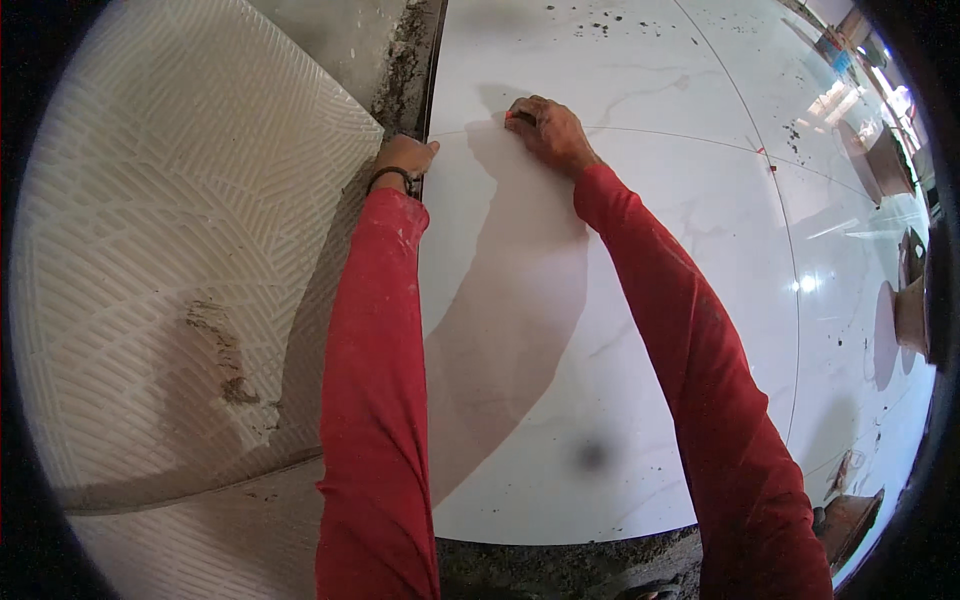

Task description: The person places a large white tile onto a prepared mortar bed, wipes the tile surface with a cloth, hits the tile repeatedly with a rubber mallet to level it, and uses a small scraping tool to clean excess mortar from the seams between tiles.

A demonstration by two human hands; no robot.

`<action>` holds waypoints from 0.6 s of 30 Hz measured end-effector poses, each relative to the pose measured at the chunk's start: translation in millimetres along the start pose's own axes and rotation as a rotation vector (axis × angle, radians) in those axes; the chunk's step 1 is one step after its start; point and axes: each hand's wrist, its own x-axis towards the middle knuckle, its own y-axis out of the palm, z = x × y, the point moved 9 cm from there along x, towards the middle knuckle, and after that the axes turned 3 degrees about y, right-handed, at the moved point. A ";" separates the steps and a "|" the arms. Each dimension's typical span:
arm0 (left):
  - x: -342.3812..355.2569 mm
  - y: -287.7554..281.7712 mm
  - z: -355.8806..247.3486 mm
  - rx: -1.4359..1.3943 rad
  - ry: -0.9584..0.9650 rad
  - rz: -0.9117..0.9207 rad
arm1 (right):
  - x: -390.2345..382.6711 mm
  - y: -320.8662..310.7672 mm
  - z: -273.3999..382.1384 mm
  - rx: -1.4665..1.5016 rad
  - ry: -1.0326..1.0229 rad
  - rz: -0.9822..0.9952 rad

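My left hand point(404, 157), with a dark band at its wrist, is at the left edge of the glossy white floor tile point(500, 420). Its thumb points across that edge; the other fingers curl down and are mostly hidden. Over the thin joint between two white tiles, my right hand point(550, 132) is closed with its fingertips together. A small red tile spacer point(508, 116) shows at those fingertips, partly covered by them. More red spacers point(772, 168) sit where joints cross farther right.
Left of my left arm lies a large pale panel point(180, 250) with a ridged face and a brown smear. Rough grey mortar point(402, 70) runs along the white tile's edge. Several brown round-rimmed vessels point(910, 310) stand at the far right. Dark crumbs dot the tiles.
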 end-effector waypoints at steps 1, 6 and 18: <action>2.6 -1.5 -3.4 0.047 0.060 -0.036 | 1.4 0.2 -0.1 0.010 -0.007 0.007; -3.4 7.4 -16.5 0.012 0.088 0.003 | -1.1 -0.2 -11.6 -0.102 -0.013 0.007; -93.7 -25.7 -22.8 -0.103 -0.070 -0.530 | -77.8 -3.8 52.9 -0.116 -0.119 -0.143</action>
